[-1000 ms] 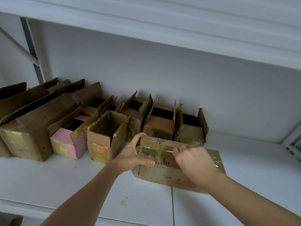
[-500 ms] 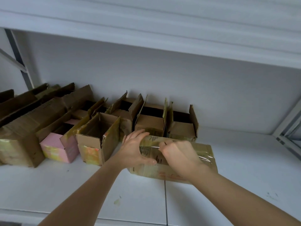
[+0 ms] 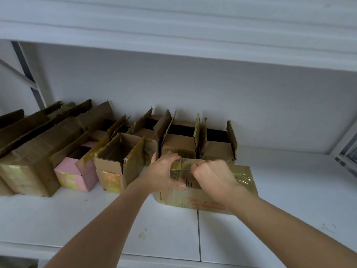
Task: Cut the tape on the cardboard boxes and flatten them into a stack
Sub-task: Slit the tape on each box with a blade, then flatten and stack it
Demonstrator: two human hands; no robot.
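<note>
A closed cardboard box (image 3: 208, 200) wrapped in shiny yellowish tape lies on the white shelf in front of me. My left hand (image 3: 164, 174) grips its left end, fingers over the top edge and thumb on the front face. My right hand (image 3: 211, 176) is a fist on the box top, close beside the left hand. It is closed around a thin cutter (image 3: 188, 168), mostly hidden, whose tip rests on the tape.
A row of opened boxes stands against the back wall: brown boxes (image 3: 179, 146), a pink one (image 3: 75, 173) and larger brown ones (image 3: 29, 151) at the left. Another shelf hangs overhead. The shelf's front edge (image 3: 173, 262) is near me. Bare white shelf (image 3: 299, 190) lies to the right.
My right hand has slid left along the top of the box toward my left hand. My left hand's fingers have curled over the box's top edge.
</note>
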